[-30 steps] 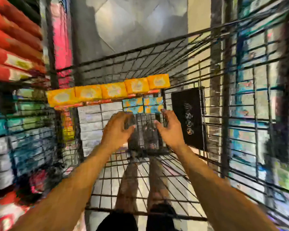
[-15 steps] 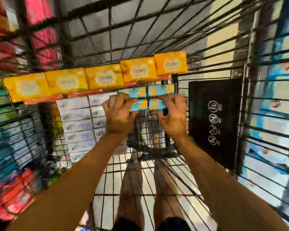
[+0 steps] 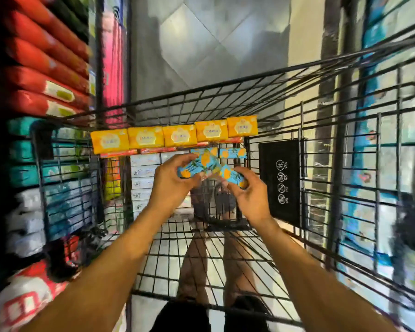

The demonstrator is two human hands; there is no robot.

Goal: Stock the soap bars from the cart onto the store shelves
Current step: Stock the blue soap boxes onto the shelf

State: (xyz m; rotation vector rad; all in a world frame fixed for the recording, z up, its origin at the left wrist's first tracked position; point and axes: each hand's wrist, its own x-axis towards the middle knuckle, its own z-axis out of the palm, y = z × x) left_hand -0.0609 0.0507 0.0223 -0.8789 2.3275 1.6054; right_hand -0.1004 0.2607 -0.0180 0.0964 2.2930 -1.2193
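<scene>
Inside the black wire cart (image 3: pixel 225 238), my left hand (image 3: pixel 170 180) grips a blue soap bar with orange print (image 3: pixel 197 165). A second blue bar (image 3: pixel 233 176) sits in the curled fingers of my right hand (image 3: pixel 249 195). Both bars are lifted just in front of the stack at the cart's far end. Two more blue bars (image 3: pixel 233 153) remain there, under a row of several yellow soap boxes (image 3: pixel 175 136). White soap boxes (image 3: pixel 144 173) are stacked to the left below the yellow row.
Store shelves on the left carry red packs (image 3: pixel 46 75), teal packs (image 3: pixel 24 152) and white packs (image 3: pixel 27 221). More shelves with blue goods (image 3: pixel 369 212) stand on the right. A black sign panel (image 3: pixel 279 178) hangs on the cart's right wall. My legs show through the cart floor.
Both hands reached to the blue bars in the stack, took one each and pulled them back toward me. The view tilted back up and away from the stack.
</scene>
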